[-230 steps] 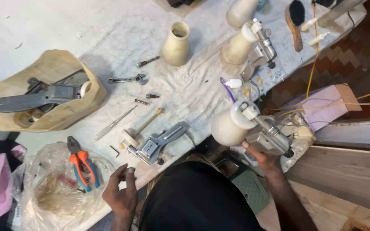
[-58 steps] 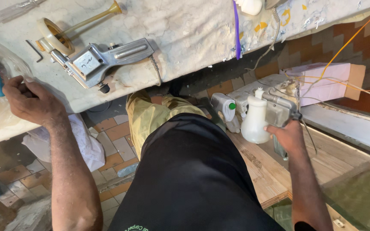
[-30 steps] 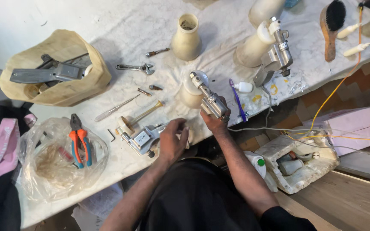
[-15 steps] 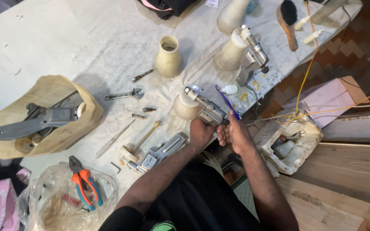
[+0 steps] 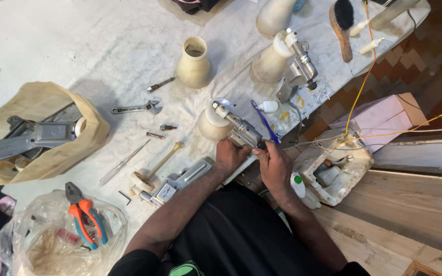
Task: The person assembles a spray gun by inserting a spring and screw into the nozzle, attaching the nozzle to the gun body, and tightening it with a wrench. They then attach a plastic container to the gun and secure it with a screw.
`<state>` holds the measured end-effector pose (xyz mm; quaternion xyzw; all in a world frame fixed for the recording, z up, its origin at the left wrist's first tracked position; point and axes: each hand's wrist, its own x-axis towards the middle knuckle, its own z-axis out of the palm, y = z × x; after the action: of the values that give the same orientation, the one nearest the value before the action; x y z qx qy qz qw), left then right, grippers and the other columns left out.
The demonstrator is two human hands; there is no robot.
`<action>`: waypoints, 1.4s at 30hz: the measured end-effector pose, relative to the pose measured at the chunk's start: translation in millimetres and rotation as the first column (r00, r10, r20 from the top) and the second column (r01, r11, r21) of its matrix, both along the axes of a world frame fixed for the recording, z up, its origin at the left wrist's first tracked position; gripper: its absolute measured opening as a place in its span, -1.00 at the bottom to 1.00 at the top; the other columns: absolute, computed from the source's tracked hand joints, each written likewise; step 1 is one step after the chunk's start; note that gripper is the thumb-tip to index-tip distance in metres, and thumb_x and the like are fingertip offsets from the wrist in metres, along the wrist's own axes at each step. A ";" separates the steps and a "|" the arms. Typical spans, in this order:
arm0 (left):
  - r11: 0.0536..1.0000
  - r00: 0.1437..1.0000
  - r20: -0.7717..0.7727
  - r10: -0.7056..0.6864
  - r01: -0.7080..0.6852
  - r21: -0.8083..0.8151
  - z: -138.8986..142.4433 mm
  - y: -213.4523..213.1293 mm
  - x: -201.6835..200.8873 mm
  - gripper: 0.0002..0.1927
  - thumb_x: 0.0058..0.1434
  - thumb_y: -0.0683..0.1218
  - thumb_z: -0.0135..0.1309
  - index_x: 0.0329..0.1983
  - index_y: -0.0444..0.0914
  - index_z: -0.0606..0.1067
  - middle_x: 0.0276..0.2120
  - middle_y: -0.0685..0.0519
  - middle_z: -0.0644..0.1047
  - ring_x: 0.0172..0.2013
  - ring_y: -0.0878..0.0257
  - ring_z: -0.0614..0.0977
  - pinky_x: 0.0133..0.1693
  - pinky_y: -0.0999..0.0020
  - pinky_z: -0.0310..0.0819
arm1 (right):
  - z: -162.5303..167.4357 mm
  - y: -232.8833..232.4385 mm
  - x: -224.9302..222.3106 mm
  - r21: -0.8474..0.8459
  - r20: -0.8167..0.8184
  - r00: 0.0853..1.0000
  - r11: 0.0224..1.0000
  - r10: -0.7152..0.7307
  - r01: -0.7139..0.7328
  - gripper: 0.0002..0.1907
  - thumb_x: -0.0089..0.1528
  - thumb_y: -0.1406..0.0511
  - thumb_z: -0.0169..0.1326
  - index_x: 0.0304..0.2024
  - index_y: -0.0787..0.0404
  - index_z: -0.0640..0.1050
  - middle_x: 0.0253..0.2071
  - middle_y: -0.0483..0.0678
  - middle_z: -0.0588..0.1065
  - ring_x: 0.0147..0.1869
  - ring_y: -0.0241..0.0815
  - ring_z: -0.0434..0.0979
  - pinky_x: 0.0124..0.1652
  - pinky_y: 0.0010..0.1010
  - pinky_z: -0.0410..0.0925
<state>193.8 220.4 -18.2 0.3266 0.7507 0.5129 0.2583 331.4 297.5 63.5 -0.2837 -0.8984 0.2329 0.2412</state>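
Metal tool assy (image 5: 239,128) w/ cream cone-shaped body (image 5: 211,124) lies on tabletop (image 5: 78,46), near front edge, approx centre of view. Long axis runs diagonal: cone end up-left, metal end down-right toward the person. Both hands meet at that near metal end.

Left hand (image 5: 229,156): comes in from lower left, forearm angled up-right; fingers curled around the metal part from below/left, closed on it. Right hand (image 5: 274,162): comes in from lower right, fingertips pressed at the tool's near tip, just beside left hand, touching or nearly so. Can't tell if right fingers pinch a small part or only press; tip hidden under them.

Left hand slightly nearer cone end. Purple-handled tool (image 5: 263,120) lies just right of assy, untouched. Grey metal bracket (image 5: 180,180) just left of left wrist.
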 end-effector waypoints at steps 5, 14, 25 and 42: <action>0.997 0.998 -0.015 0.057 -0.056 0.056 -2.3 -1.4 0.5 -0.66 0.04 -0.08 0.32 -0.17 -0.36 0.59 -0.31 -0.21 0.66 -0.27 -0.07 0.72 -0.21 0.11 0.62 | -13.7 22.0 1.5 -0.932 0.095 0.985 0.335 -0.145 0.139 -0.20 0.42 -0.17 -0.39 -0.33 0.33 0.60 -0.59 -0.04 0.51 -0.63 -0.30 0.38 -0.59 -0.53 0.27; 1.000 0.999 -0.035 0.019 -0.019 -0.005 0.2 -5.1 -2.5 -0.69 0.03 -0.07 0.33 -0.21 -0.34 0.61 -0.35 -0.19 0.66 -0.30 -0.06 0.72 -0.23 0.11 0.62 | -22.7 33.4 2.0 -0.987 0.041 0.989 0.148 -0.139 0.062 -0.42 0.44 -0.05 -0.17 -0.36 0.28 0.52 -0.58 -0.16 0.37 -0.58 -0.38 0.26 -0.56 -0.58 0.19; 0.994 0.992 -0.122 0.024 -0.037 -0.103 11.0 -3.6 -8.5 -0.66 0.04 0.05 0.34 -0.24 -0.28 0.63 -0.38 -0.16 0.65 -0.33 -0.09 0.70 -0.27 0.03 0.58 | 15.1 1.8 -11.1 0.177 0.150 0.989 0.984 0.008 -0.035 -0.63 0.36 0.08 0.09 -0.11 0.27 0.48 -0.42 0.00 0.49 -0.32 0.00 0.54 -0.31 -0.12 0.36; 0.994 0.994 -0.046 0.104 -0.105 -0.019 9.1 -9.5 -4.7 -0.61 0.03 0.03 0.29 -0.22 -0.35 0.58 -0.39 -0.15 0.66 -0.36 -0.06 0.71 -0.26 0.05 0.60 | -44.3 44.7 3.2 -0.997 -0.068 0.997 0.022 -0.035 -0.068 -0.39 0.52 -0.10 -0.14 -0.29 0.26 0.54 -0.52 -0.13 0.42 -0.51 -0.40 0.33 -0.54 -0.58 0.21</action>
<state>189.0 210.9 -9.1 0.2954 0.7777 0.5105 0.2177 334.6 342.2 19.2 -0.3523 -0.4728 0.8077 0.0040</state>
